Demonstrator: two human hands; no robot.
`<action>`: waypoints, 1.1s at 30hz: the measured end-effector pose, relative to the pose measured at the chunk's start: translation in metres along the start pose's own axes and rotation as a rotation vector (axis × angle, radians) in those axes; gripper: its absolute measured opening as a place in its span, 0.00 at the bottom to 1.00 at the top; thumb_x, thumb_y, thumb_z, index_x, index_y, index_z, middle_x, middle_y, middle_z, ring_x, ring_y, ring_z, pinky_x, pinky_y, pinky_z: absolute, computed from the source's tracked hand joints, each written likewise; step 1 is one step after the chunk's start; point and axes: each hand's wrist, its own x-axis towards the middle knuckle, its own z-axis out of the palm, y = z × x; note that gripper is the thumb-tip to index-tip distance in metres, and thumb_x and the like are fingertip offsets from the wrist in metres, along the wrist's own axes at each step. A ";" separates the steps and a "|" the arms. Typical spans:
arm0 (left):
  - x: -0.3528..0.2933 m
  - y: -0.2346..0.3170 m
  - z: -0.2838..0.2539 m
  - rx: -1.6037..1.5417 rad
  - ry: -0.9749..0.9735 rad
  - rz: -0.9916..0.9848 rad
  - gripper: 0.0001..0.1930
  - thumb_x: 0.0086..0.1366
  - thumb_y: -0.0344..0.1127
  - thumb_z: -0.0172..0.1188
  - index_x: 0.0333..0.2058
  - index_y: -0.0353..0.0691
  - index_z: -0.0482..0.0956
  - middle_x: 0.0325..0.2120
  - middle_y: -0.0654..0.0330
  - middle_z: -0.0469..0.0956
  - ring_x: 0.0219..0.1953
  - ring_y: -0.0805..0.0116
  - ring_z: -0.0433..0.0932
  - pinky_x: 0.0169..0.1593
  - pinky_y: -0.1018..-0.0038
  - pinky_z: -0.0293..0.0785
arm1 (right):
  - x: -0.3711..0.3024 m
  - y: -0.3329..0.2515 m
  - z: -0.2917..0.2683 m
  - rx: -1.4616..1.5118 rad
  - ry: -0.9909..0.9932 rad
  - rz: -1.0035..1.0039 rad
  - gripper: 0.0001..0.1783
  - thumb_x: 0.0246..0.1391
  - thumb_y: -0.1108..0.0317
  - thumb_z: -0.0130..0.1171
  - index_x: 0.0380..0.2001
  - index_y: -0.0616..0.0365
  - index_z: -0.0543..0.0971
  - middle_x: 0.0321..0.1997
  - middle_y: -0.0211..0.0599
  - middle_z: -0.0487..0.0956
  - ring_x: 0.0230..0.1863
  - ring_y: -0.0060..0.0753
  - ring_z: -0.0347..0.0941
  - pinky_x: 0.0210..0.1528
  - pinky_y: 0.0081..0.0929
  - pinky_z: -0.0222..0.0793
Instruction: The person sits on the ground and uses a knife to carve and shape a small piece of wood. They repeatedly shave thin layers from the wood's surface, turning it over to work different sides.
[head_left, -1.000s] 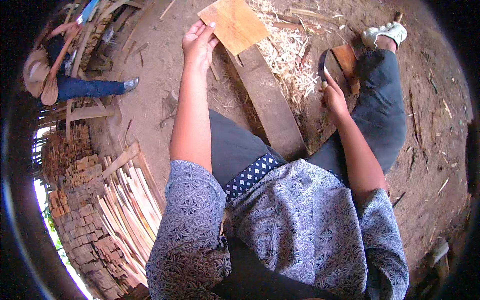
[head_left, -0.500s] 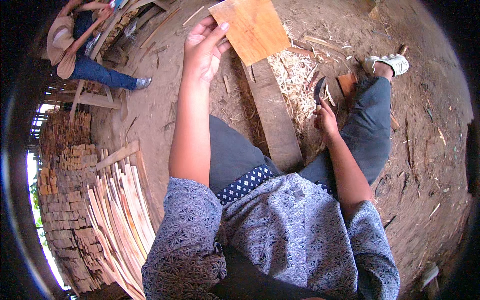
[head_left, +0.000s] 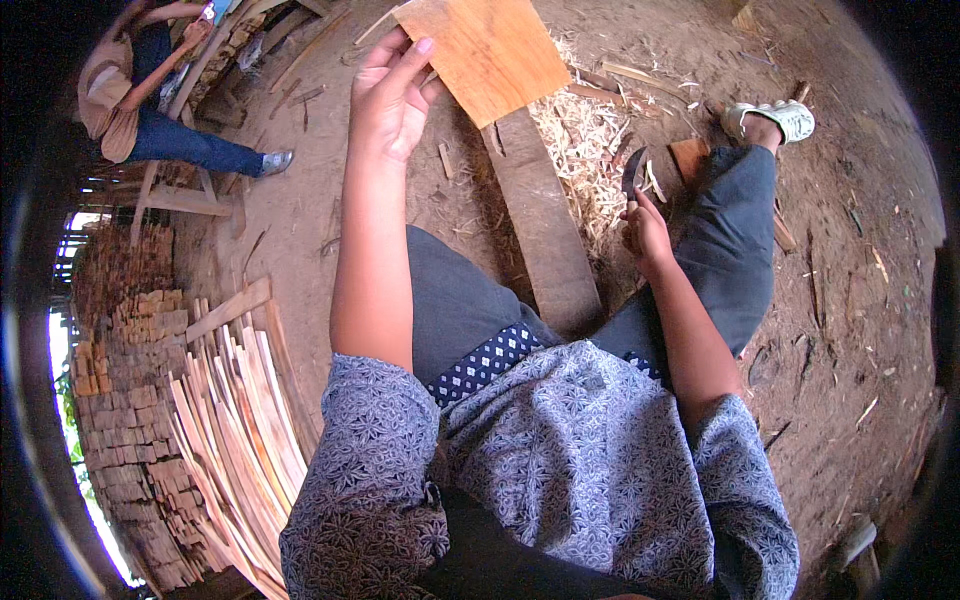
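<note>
My left hand (head_left: 392,95) pinches the left edge of a flat, squarish wooden board (head_left: 490,55), thumb on its near face and fingers behind. The board is orange-brown and held up in front of me, its top cut off by the picture's edge. Lower and to the right, my right hand (head_left: 648,235) is closed round the handle of a knife (head_left: 632,172) with a dark, curved blade pointing away from me. The blade stands apart from the board. Between my legs lies a long, worn plank (head_left: 545,225), its far end hidden behind the board.
Pale wood shavings (head_left: 590,165) heap beside the plank. A reddish wood block (head_left: 690,160) lies by my right leg. At left are stacked wood pieces (head_left: 130,430) and a bundle of long strips (head_left: 245,410). Another person (head_left: 150,100) stands at the far left near a wooden bench (head_left: 190,200).
The whole view has shifted slightly, so most things sit a little further left. Both hands keep their grip on the board and the knife. The other person's arms have moved.
</note>
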 end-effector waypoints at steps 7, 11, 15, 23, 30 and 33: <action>-0.002 0.002 0.000 -0.014 -0.012 -0.033 0.14 0.67 0.27 0.61 0.50 0.42 0.77 0.48 0.59 0.80 0.50 0.65 0.79 0.51 0.65 0.81 | 0.002 0.002 0.003 -0.043 -0.008 0.013 0.38 0.56 0.71 0.43 0.72 0.45 0.59 0.37 0.31 0.74 0.22 0.21 0.64 0.23 0.22 0.61; 0.003 0.000 -0.013 -0.025 -0.003 -0.029 0.12 0.67 0.27 0.60 0.48 0.45 0.79 0.47 0.60 0.81 0.49 0.65 0.80 0.51 0.66 0.81 | 0.008 0.007 0.000 -0.025 -0.030 0.012 0.38 0.56 0.70 0.43 0.72 0.46 0.58 0.36 0.30 0.74 0.23 0.21 0.64 0.25 0.22 0.62; -0.002 -0.003 -0.007 -0.031 -0.032 -0.025 0.11 0.67 0.27 0.60 0.47 0.45 0.79 0.47 0.59 0.81 0.49 0.65 0.81 0.50 0.66 0.82 | 0.016 0.010 -0.005 -0.033 -0.037 -0.014 0.38 0.56 0.70 0.44 0.73 0.47 0.57 0.36 0.29 0.73 0.23 0.21 0.65 0.26 0.22 0.63; -0.002 -0.010 -0.011 -0.051 0.014 -0.029 0.16 0.65 0.26 0.62 0.51 0.36 0.76 0.47 0.56 0.80 0.49 0.64 0.80 0.50 0.65 0.82 | 0.011 0.008 0.000 -0.003 -0.058 0.029 0.38 0.57 0.69 0.45 0.73 0.47 0.57 0.36 0.28 0.73 0.23 0.20 0.65 0.26 0.21 0.63; 0.000 -0.016 -0.016 -0.026 0.000 -0.074 0.15 0.68 0.29 0.59 0.53 0.42 0.76 0.49 0.59 0.80 0.49 0.66 0.80 0.52 0.67 0.79 | 0.011 0.004 0.002 -0.054 -0.057 0.033 0.36 0.57 0.68 0.45 0.72 0.47 0.60 0.36 0.29 0.75 0.25 0.20 0.65 0.28 0.22 0.64; 0.001 -0.019 -0.018 -0.019 0.011 -0.073 0.16 0.68 0.29 0.59 0.54 0.41 0.75 0.49 0.59 0.79 0.49 0.66 0.80 0.53 0.67 0.79 | 0.014 0.006 0.002 -0.051 -0.060 0.026 0.35 0.58 0.67 0.45 0.71 0.47 0.61 0.37 0.29 0.75 0.27 0.21 0.65 0.29 0.22 0.64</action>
